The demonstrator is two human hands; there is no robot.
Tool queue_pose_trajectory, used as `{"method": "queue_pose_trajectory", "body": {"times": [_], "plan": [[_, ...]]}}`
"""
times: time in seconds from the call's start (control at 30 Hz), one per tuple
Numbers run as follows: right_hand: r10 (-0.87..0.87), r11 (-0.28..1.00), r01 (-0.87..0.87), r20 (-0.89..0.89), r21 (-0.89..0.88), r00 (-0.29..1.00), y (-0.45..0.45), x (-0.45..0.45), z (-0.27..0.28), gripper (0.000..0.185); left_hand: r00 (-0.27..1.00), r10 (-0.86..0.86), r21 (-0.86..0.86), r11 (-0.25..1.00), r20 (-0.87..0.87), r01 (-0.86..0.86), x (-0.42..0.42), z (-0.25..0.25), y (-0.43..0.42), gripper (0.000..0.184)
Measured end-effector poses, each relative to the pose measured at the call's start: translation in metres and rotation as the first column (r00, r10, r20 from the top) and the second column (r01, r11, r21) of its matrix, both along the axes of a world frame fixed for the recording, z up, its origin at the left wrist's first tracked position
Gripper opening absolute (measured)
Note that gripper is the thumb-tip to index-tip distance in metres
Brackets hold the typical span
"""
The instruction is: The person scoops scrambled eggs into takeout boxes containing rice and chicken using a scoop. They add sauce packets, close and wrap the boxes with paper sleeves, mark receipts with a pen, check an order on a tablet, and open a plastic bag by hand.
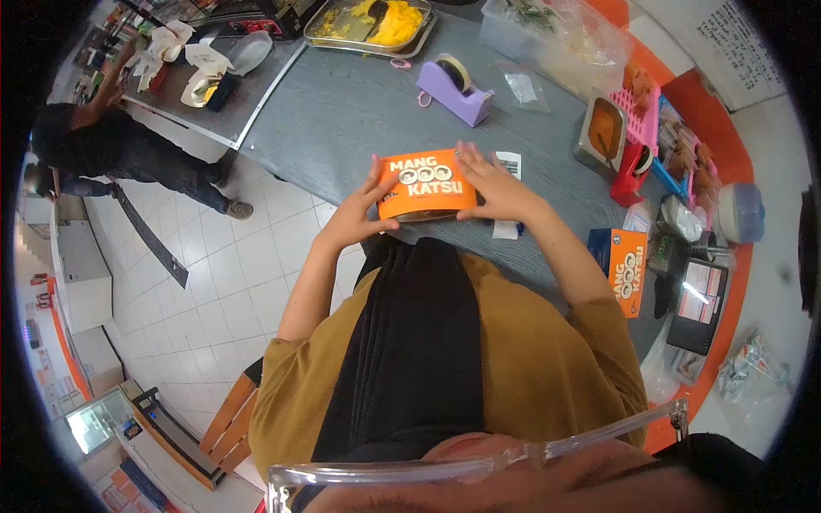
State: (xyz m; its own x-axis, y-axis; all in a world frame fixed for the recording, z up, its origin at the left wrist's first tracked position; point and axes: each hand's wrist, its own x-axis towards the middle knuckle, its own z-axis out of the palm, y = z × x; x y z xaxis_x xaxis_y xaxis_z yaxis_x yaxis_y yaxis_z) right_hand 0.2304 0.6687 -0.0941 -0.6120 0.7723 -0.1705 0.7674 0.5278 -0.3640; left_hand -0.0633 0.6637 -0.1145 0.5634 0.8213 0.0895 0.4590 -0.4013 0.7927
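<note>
In front of my body, at the near edge of the grey table, is an orange takeaway box (428,203) printed "MANG KATSU". My left hand (361,209) grips its left side, with the thumb near the front corner and the fingers spread along the edge. At the right side, my right hand (500,190) holds the box the same way, fingertips on its top corner. A dark strip shows under the box's front edge. A printed paper slip (506,229) lies partly beneath my right hand.
A purple tape dispenser (453,92) stands farther back, near a tray of yellow food (368,26). On the right are another orange and blue box (629,265), a metal sauce pan (601,128), pink baskets (643,115) and a tablet (697,303). Another person (137,154) stands at the left.
</note>
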Motion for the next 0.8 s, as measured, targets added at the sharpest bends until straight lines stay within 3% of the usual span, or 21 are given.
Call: {"method": "queue_pose_trajectory", "body": {"times": [0.03, 0.1, 0.17, 0.23, 0.33, 0.5, 0.53, 0.6, 0.7, 0.73, 0.8], "plan": [[0.105, 0.994, -0.104, -0.036, 0.022, 0.994, 0.005, 0.000, 0.001, 0.091, 0.997, -0.024, 0.029, 0.999, -0.072, 0.026, 0.001, -0.001, 0.003, 0.082], [0.126, 0.992, -0.128, -0.123, -0.013, 0.984, 0.009, 0.000, -0.007, 0.082, 0.988, -0.045, 0.059, 0.997, -0.147, 0.054, 0.006, 0.000, 0.004, 0.073], [0.146, 0.986, -0.159, -0.209, -0.046, 0.967, 0.010, -0.003, -0.014, 0.074, 0.979, 0.043, 0.007, 0.999, -0.198, -0.042, 0.011, 0.003, 0.002, 0.064], [0.168, 0.986, -0.165, -0.096, 0.036, 0.981, 0.012, -0.007, -0.017, 0.059, 0.975, 0.083, 0.030, 0.996, -0.206, -0.078, 0.013, -0.005, 0.002, 0.063], [0.162, 0.986, -0.159, -0.074, 0.043, 0.984, 0.015, -0.007, -0.018, 0.050, 0.966, 0.136, 0.040, 0.991, -0.221, -0.130, 0.015, -0.006, 0.003, 0.061], [0.154, 0.986, -0.138, -0.183, 0.096, 0.971, 0.002, -0.005, -0.028, 0.048, 0.955, 0.101, -0.010, 0.994, -0.279, -0.108, 0.018, -0.005, -0.006, 0.059], [0.149, 0.985, -0.124, -0.235, 0.116, 0.961, -0.003, -0.005, -0.026, 0.048, 0.934, 0.113, 0.089, 0.992, -0.339, -0.088, 0.019, -0.016, -0.015, 0.060], [0.171, 0.981, -0.153, -0.158, 0.120, 0.973, 0.003, -0.005, -0.034, 0.048, 0.907, 0.145, 0.201, 0.977, -0.394, -0.069, 0.019, -0.028, -0.025, 0.061], [-0.023, 0.962, 0.069, -0.174, 0.265, 0.985, 0.016, -0.011, -0.049, 0.048, 0.832, 0.189, 0.334, 0.943, -0.521, -0.005, 0.019, -0.034, -0.030, 0.068], [-0.012, 0.956, 0.063, -0.176, 0.286, 0.984, 0.026, -0.012, -0.055, 0.048, 0.830, 0.206, 0.355, 0.935, -0.519, -0.011, 0.021, -0.029, -0.030, 0.068], [-0.243, 0.753, 0.487, -0.500, 0.443, 0.831, 0.058, -0.013, -0.063, 0.051, 0.792, 0.184, 0.346, 0.938, -0.582, 0.037, 0.028, -0.018, -0.029, 0.074]]}}
